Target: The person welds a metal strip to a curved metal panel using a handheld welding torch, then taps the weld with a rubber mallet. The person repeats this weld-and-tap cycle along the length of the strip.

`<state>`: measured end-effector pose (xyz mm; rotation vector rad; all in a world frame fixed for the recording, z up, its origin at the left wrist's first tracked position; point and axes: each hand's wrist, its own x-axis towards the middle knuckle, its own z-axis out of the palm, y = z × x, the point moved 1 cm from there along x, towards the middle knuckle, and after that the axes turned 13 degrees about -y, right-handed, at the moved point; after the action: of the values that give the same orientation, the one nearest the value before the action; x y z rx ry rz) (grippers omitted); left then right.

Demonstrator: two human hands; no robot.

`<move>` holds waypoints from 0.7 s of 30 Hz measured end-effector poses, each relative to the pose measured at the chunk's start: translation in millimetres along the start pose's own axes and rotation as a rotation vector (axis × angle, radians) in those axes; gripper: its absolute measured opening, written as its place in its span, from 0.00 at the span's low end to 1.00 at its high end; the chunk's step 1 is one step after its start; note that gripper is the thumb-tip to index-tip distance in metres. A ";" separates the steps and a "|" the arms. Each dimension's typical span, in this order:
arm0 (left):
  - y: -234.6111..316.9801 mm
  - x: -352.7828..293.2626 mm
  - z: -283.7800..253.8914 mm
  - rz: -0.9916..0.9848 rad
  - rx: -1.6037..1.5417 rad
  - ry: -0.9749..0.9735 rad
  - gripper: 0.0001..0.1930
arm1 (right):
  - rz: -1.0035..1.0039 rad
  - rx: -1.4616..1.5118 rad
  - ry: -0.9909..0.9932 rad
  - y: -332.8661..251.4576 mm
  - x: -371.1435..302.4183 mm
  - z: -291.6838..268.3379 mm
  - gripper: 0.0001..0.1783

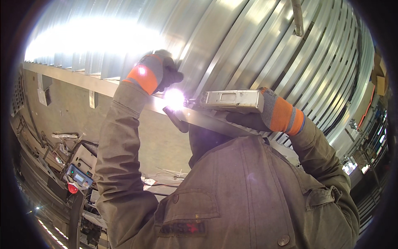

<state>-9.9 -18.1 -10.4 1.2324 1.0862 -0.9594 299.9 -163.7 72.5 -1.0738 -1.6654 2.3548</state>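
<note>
My right hand [271, 111], in a grey and orange glove, is wrapped round a boxy, light-coloured welding torch [232, 100]. The torch's nozzle points left, and a glaring white arc [174, 98] burns at its tip along a metal rail [207, 121]. Just above the glare is my left hand [159, 72], gloved alike, its fingers curled in beside the rail and the slats. Whatever the left fingers may hold is hidden by the dark glove. Long silvery metal slats [232, 45] lie side by side beyond the rail.
A blue control box [79, 177] with a small screen stands at the lower left, beside a red round part [72, 188]. A metal bar [297, 18] juts in over the slats. Brackets [43, 89] hang from the rail at left. Cardboard [379, 72] shows at far right.
</note>
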 end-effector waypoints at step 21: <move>2.1 -1.9 -0.5 -0.043 0.101 0.009 0.21 | 0.084 -0.314 0.091 19.6 -21.4 -3.4 0.20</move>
<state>-8.4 -17.4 -8.1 1.3007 1.0861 -1.0535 324.5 -178.1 66.0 -1.3011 -2.0390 2.0982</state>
